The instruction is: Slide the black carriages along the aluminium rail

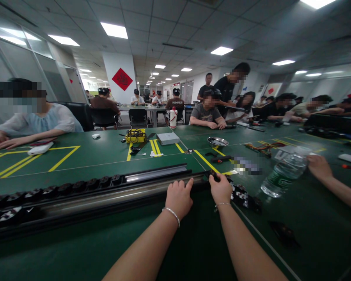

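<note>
A long dark metal rail (99, 201) lies across the green table (76, 249) in front of me, with a row of black parts (61, 189) along its far side. My left hand (179, 198) is curled over the rail near its right end. My right hand (220, 189) is closed on the rail's right end, by a black part with small checkered pieces (242, 195). Both wrists wear thin bracelets.
A tilted clear water bottle (283, 171) stands right of my hands, with another person's hand (318, 166) just beyond it. A metal bowl (217, 141), grey box (168, 138), yellow device (136, 135) and cables (263, 148) lie farther back. People sit around the tables.
</note>
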